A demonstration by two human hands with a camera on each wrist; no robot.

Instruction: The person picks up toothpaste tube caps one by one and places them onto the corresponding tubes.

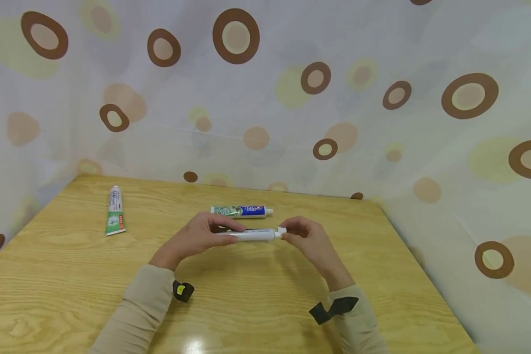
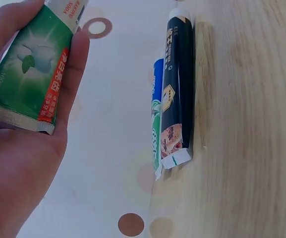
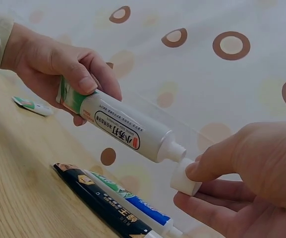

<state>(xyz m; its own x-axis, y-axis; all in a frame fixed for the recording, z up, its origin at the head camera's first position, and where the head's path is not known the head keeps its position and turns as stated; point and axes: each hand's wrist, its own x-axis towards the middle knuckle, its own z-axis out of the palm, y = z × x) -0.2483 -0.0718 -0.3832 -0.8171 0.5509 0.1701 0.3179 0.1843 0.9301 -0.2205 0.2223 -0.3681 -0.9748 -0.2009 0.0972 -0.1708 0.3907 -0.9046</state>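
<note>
1 green-and-white tube [image 3: 125,125], gripped in left hand [image 1: 194,235]; 1 white cap [image 3: 183,178], pinched by right hand [image 1: 309,242] at the tube's nozzle [image 3: 176,150]; 1 blue-green tube [image 1: 252,212], beyond it

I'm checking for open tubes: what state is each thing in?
Held tube: uncapped, gripped by the left hand
White cap: off, tilted at the nozzle, pinched by the right hand
Black tube: lying on the table; cap unclear
Blue-and-green tube: lying beside the black tube; cap unclear
Far-left tube: lying apart; cap unclear
</note>
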